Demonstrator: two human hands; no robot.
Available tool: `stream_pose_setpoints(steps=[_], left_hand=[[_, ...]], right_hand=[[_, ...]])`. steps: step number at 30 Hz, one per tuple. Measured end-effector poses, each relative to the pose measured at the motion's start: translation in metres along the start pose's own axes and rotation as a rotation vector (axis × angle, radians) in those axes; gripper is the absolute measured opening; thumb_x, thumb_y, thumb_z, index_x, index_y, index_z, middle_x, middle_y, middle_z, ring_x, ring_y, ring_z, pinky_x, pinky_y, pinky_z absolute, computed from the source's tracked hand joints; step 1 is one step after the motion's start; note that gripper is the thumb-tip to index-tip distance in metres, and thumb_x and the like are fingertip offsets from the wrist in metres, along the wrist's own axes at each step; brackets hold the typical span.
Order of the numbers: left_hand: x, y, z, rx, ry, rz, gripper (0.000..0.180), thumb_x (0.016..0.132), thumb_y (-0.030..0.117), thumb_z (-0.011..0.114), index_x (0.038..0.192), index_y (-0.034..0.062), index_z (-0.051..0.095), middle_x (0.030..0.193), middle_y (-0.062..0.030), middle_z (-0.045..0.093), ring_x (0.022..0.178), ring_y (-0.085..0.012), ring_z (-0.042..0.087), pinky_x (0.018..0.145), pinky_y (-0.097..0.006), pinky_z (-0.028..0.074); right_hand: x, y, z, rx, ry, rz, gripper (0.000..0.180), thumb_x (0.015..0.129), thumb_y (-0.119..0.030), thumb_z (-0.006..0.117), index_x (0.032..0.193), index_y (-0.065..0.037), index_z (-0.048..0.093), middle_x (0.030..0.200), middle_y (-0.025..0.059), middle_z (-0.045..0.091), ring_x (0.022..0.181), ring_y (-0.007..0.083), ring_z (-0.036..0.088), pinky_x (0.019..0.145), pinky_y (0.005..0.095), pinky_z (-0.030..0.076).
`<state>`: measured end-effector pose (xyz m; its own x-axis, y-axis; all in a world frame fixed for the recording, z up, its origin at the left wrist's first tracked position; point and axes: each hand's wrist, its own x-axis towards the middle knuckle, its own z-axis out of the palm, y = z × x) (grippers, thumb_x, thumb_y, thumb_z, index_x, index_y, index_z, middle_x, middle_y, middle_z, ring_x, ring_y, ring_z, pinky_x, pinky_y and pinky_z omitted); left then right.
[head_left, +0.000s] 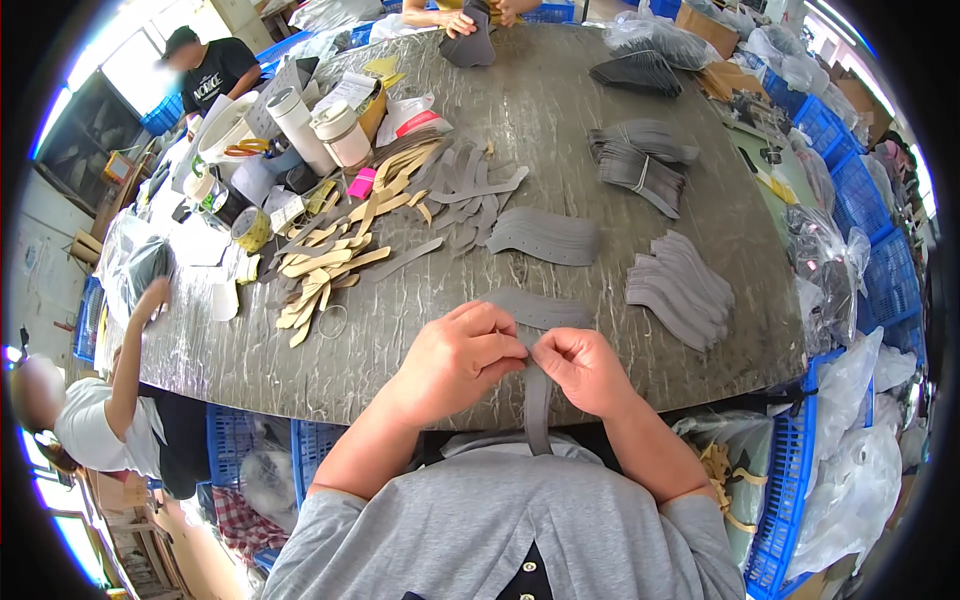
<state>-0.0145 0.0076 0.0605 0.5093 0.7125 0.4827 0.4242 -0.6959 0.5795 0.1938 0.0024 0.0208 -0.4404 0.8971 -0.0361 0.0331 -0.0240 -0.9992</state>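
At the near edge of the table, my left hand (462, 356) and my right hand (583, 370) meet with fingertips pinched on a narrow grey strip (537, 402). Its lower part hangs down toward my shirt, while its upper end is partly hidden by my fingers. Just beyond the hands lies a curved grey piece (545, 310). Farther off sits a neat stack of curved grey pieces (545, 236), with another fanned stack (680, 290) to the right. Loose grey strips (468, 190) and yellow-backed strips (325, 262) form a messy pile on the left.
A tied grey bundle (642, 165) rests at the far right of the table (540, 130). Jars, including a white-lidded one (340, 132), crowd the left. Blue crates (790, 480) line the right side. Co-workers sit at left (218, 75) and stand at lower left (110, 425); another's hand (460, 22) shows opposite.
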Motion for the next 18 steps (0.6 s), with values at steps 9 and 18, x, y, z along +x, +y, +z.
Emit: stream_pose_setpoints(steps=[9,18], left_hand=[[-0.009,0.012,0.017,0.277,-0.063,0.059,0.017,0.073,0.011,0.069,0.083,0.0052,0.058,0.086,-0.0057,0.056,0.083,-0.0244,0.058,0.060,-0.034,0.051],[-0.052,0.014,-0.019,-0.134,-0.121,-0.177,0.018,0.072,0.000,0.073,0.086,0.0039,0.062,0.077,-0.0082,0.061,0.069,-0.0249,0.062,0.058,-0.035,0.049]], right_hand=[[0.005,0.019,0.007,-0.161,0.201,-0.089,0.021,0.097,-0.016,0.058,0.082,-0.002,0.060,0.068,-0.0041,0.054,0.064,0.0023,0.046,0.055,0.0205,0.037],[0.004,0.038,-0.158,1.005,0.757,-0.247,0.024,0.100,-0.018,0.050,0.080,-0.005,0.053,0.072,0.0027,0.053,0.053,0.0087,0.046,0.046,0.0255,0.038]])
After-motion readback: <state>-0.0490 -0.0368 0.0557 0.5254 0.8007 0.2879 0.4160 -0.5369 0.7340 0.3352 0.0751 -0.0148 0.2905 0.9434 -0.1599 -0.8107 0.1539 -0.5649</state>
